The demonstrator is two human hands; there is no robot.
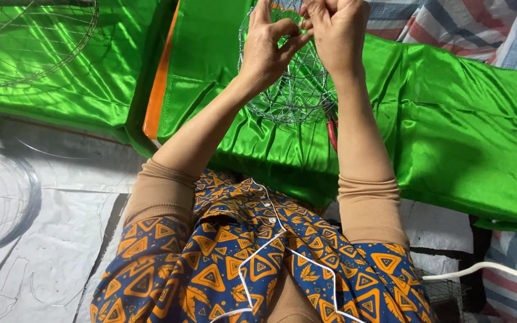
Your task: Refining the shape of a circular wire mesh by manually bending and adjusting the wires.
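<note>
So from the head view I've got both hands up near the top edge, over the shiny green fabric (pixel 462 125). Left hand (pixel 268 51) and right hand (pixel 336 30) are both pinching the rim of a round wire mesh basket frame (pixel 297 96), fingers curled tight on the wire. Red-handled pliers (pixel 332 134) lie just under it, and a loose wire coil (pixel 1 197) sits well off to the left.

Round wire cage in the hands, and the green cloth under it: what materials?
Round wire cage: thin bare metal wire, silvery-grey, open mesh you can see through. Green cloth: likely satin or a similar synthetic, given its glossy sheen and soft folds. Left hand and right hand grip the cage top.
</note>
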